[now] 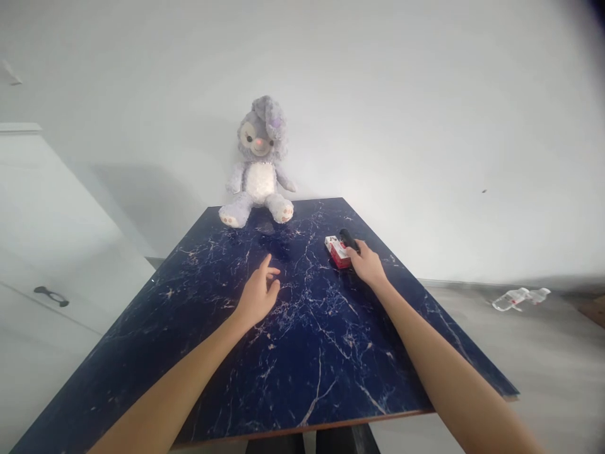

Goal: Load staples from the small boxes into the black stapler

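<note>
My right hand (368, 263) is closed around a slim black object (348, 239) near the table's right side. Its kind is hard to make out, since the fingers cover its lower part. Right against that hand is a small red and white box (337, 252), with the thumb at its edge; whether the thumb grips it too, I cannot tell. My left hand (259, 291) hovers over or rests on the middle of the table, fingers apart and holding nothing.
The dark blue marble-patterned table (302, 353) stands against a white wall. A grey plush rabbit (261, 180) sits at its far edge. To the left is a white cabinet (47, 239) with a dark handle. Clear plastic packaging (517, 299) lies on the floor at right.
</note>
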Tool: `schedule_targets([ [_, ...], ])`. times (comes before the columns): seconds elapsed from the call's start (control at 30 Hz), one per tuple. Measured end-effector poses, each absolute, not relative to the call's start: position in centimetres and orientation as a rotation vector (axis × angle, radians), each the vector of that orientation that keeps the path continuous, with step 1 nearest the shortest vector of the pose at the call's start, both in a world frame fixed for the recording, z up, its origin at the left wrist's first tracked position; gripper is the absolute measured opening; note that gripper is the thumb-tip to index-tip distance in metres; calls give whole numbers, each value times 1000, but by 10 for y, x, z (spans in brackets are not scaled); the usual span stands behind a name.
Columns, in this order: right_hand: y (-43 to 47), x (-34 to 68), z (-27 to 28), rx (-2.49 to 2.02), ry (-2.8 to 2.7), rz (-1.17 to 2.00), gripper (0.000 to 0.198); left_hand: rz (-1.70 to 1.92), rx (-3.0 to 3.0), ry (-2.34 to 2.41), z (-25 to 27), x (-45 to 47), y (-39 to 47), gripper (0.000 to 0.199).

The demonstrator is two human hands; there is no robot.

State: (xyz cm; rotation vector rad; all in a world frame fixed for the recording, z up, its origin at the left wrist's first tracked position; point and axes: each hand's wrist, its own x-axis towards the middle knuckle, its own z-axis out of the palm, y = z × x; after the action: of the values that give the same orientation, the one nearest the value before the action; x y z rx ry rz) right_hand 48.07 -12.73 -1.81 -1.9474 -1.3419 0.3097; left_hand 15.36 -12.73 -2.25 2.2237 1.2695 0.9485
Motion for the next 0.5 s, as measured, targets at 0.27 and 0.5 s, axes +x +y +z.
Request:
schedule_targets([
  [0.27,-148,378,-24,-1589,-1565,481,45,802,2353,1307,-19,120,-123,54],
  [0.5,-152,268,-29,-1628,-1495,325,50,1068,2050,1555,-10,80,-91,61],
])
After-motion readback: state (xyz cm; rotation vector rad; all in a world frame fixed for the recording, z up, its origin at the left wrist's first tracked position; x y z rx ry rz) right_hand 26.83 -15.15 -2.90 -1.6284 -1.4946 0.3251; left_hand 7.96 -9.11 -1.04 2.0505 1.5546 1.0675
